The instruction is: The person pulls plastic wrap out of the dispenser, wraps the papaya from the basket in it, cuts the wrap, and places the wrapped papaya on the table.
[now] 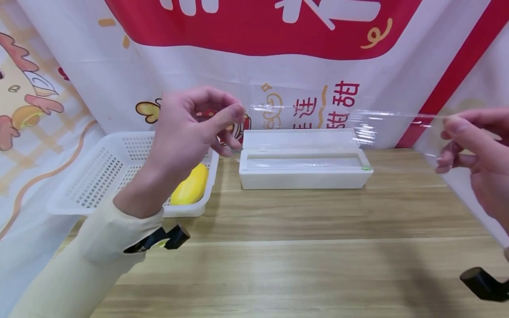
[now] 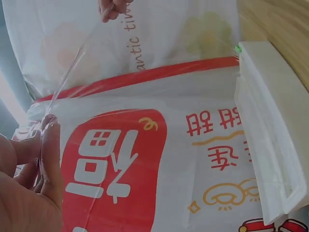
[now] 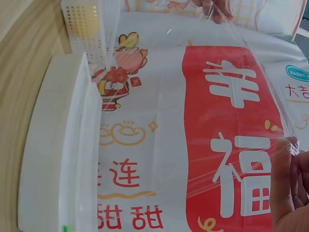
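Observation:
A sheet of clear plastic wrap (image 1: 365, 128) stretches through the air between the two hands, above a white plastic wrap box (image 1: 304, 180). Its left end is pinched between thumb and fingers of the left hand (image 1: 195, 117), which also shows in the left wrist view. At the far right, the right hand (image 1: 477, 150) pinches the other end. In the right wrist view the wrap (image 3: 260, 63) runs taut along its upper edge and hangs in loose folds below. The box stands with its lid (image 1: 300, 138) raised at the back.
Left of the box is a white perforated basket (image 1: 99, 172), partly covered by the left forearm. A smooth yellow fruit-like object (image 1: 192, 185) lies in it. A printed cloth (image 1: 222, 66) hangs behind the wooden table (image 1: 278, 265). Small black devices sit at both wrists.

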The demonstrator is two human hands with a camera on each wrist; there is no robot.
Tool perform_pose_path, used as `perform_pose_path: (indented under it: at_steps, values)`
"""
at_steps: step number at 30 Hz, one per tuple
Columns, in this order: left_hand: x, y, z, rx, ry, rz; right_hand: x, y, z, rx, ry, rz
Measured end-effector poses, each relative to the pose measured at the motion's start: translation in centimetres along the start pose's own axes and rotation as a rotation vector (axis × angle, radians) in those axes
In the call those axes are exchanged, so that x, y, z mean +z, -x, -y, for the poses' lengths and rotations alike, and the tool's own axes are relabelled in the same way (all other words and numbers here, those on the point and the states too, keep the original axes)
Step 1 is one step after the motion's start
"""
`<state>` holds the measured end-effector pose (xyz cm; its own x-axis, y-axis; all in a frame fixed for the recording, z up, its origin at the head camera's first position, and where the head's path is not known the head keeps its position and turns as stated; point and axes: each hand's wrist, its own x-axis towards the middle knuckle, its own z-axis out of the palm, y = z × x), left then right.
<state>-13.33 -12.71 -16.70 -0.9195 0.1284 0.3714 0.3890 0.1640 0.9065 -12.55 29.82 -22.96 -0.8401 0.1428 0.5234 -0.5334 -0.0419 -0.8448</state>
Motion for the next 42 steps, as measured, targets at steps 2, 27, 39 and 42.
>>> perform_pose_path:
  at_steps: [2,27,39,42]
  values:
    - [-0.1,0.4,0.1,-0.029,-0.004,0.016,-0.3,0.4,-0.2,0.008,0.001,0.016]
    - [0.4,6.0,7.9,-0.258,0.111,0.470,-1.1,9.6,-4.7,0.166,-0.126,0.137]
    - [0.9,7.8,11.7,-0.261,0.123,0.720,-1.5,13.3,-6.2,0.425,0.367,0.213]
    - [0.9,8.2,12.5,-0.259,0.098,0.774,-1.9,13.6,-6.4,0.463,0.503,0.269]
